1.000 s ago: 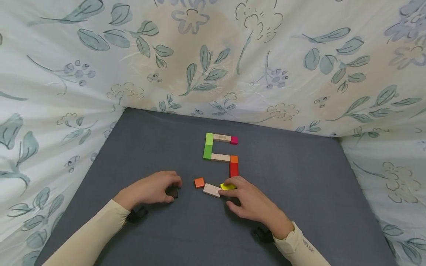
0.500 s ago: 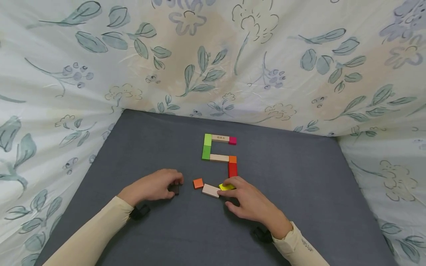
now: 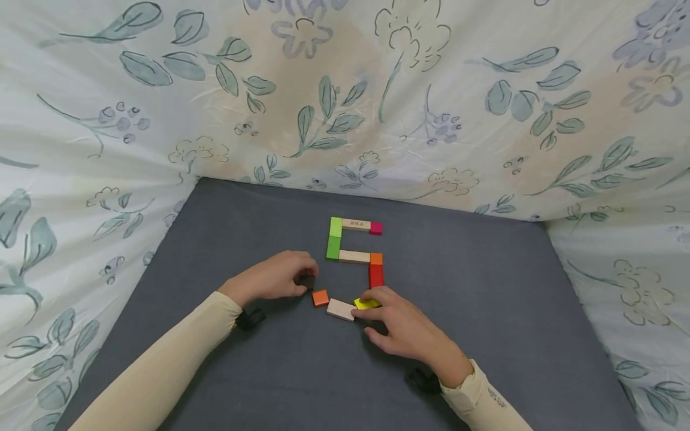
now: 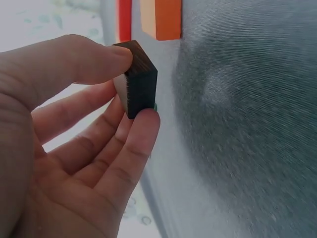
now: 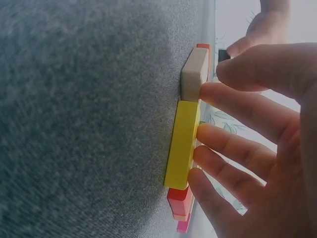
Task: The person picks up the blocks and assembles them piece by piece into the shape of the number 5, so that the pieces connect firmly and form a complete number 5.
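My left hand (image 3: pixel 277 275) pinches a small dark brown block (image 4: pixel 142 89) between thumb and fingers, just beyond and left of an orange block (image 3: pixel 320 298). That orange block lies close to the left end of a pale wooden block (image 3: pixel 341 309). With fingers spread, my right hand (image 3: pixel 404 320) touches two blocks. Its index fingertip is on the right end of the pale block, and its other fingertips rest along a yellow block (image 5: pixel 182 144). The right thumb stays apart from the blocks. In the head view the right fingers partly cover the yellow block.
Beyond the hands, a bent line of blocks runs away: red (image 3: pixel 376 275), a second orange (image 3: pixel 376 258), plain wood (image 3: pixel 354 256), green (image 3: pixel 333 247), light green (image 3: pixel 336 226), printed wood (image 3: pixel 356 224), magenta (image 3: pixel 375 228). Floral cloth (image 3: pixel 323 167) borders the dark grey tabletop (image 3: pixel 485 299).
My left hand has carried the dark block rightward and farther away, to beside the loose orange block. The right hand stays on the yellow and pale blocks.
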Tool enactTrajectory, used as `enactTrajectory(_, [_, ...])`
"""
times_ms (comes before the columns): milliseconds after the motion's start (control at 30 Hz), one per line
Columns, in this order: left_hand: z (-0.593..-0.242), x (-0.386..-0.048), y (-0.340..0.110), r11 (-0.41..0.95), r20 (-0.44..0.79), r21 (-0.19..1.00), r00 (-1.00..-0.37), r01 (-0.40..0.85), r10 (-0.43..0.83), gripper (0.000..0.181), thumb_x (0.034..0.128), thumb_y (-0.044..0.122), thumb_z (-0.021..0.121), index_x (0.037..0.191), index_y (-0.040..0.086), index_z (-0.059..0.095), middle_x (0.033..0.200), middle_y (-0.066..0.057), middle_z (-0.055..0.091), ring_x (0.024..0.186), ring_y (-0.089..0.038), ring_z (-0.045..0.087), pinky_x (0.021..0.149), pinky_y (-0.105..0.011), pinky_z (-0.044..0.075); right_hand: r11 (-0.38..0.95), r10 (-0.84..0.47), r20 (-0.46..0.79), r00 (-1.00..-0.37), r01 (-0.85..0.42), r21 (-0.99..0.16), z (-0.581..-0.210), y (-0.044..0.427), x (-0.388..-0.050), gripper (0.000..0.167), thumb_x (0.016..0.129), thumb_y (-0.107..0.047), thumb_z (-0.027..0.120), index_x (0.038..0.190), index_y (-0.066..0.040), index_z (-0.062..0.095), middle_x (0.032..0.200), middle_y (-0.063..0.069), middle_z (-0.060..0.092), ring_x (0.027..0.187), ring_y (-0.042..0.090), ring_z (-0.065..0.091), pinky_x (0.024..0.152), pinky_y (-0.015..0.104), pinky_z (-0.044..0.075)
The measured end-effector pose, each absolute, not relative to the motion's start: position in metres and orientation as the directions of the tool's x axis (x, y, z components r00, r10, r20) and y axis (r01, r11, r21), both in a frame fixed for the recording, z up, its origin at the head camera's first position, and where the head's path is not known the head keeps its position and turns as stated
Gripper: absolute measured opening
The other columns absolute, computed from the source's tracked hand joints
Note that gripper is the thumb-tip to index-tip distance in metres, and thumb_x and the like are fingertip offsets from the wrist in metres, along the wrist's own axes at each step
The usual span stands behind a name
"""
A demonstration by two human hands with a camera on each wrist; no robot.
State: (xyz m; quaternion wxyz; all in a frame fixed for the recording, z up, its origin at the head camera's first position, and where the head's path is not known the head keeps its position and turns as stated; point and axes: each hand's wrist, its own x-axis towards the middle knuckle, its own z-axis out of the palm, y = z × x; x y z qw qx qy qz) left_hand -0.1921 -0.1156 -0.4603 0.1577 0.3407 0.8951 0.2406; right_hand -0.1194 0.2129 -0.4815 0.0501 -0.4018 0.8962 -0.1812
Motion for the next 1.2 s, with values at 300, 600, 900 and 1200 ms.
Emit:
enactTrajectory(300, [-0.469, -0.207, -0.096, 0.673, -0.175, 0.514, -0.703, 0.532, 0.689, 0.026, 0.0969, 0.009, 0.082, 0.122, 0.013, 0.076, 0.113, 0.002, 0.066, 0.099, -0.017, 0.061, 0.090, -0.039, 0.054, 0.607, -0.740, 0.062, -0.669, -0.705, -0.366, -0.484, 0.214, -0.119, 0.041, 0.100, -0.023, 0.078, 0.141, -0.022, 0.076, 0.139, 0.003, 0.060, 0.126, 0.020, 0.054, 0.096, 0.042, 0.057])
enactTrajectory(600, [-0.476, -0.210, -0.091, 0.663, -0.187, 0.536, -0.692, 0.523, 0.697, 0.027, 0.0972, 0.005, 0.080, 0.123, 0.012, 0.078, 0.114, 0.001, 0.067, 0.099, -0.017, 0.061, 0.091, -0.039, 0.055, 0.612, -0.735, 0.059, -0.676, -0.698, -0.373, -0.486, 0.214, -0.119, 0.041, 0.100, -0.023, 0.078, 0.140, -0.023, 0.077, 0.139, 0.003, 0.060, 0.125, 0.019, 0.054, 0.097, 0.042, 0.057])
enactTrajectory(900, [-0.478, -0.210, -0.089, 0.658, -0.183, 0.532, -0.687, 0.533, 0.704, 0.029, 0.0994, 0.007, 0.078, 0.127, 0.012, 0.077, 0.117, 0.000, 0.068, 0.102, -0.017, 0.063, 0.093, -0.041, 0.055, 0.613, -0.734, 0.055, -0.677, -0.695, -0.374, -0.486, 0.214, -0.120, 0.040, 0.099, -0.023, 0.079, 0.140, -0.022, 0.077, 0.139, 0.004, 0.061, 0.124, 0.019, 0.055, 0.096, 0.041, 0.057])
enactTrajectory(1200, [-0.476, -0.209, -0.088, 0.644, -0.176, 0.550, -0.679, 0.532, 0.712, 0.028, 0.1005, 0.007, 0.077, 0.128, 0.011, 0.077, 0.117, 0.000, 0.068, 0.101, -0.016, 0.063, 0.092, -0.040, 0.055, 0.623, -0.730, 0.051, -0.682, -0.693, -0.363, -0.485, 0.213, -0.119, 0.040, 0.099, -0.023, 0.078, 0.139, -0.023, 0.077, 0.139, 0.003, 0.061, 0.125, 0.019, 0.055, 0.096, 0.043, 0.057])
